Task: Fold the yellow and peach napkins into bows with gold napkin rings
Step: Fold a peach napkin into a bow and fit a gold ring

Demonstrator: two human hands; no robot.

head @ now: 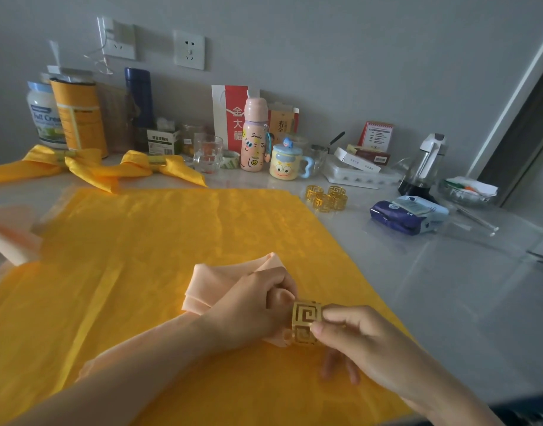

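Two finished yellow bows (70, 162) lie in the upper left of the frame, and a spread yellow napkin (135, 241) covers the middle. At lower centre the left hand (248, 309) clenches round the gathered end of a folded peach napkin (210, 284). Just right of it, the right hand (356, 336) pinches a gold napkin ring (305, 321) between thumb and forefinger at the bunched tip. Spare rings (325, 198) sit right of centre, higher up. The step looks like threading; next, the ring must slide toward the napkin's middle while the gather is kept tight.
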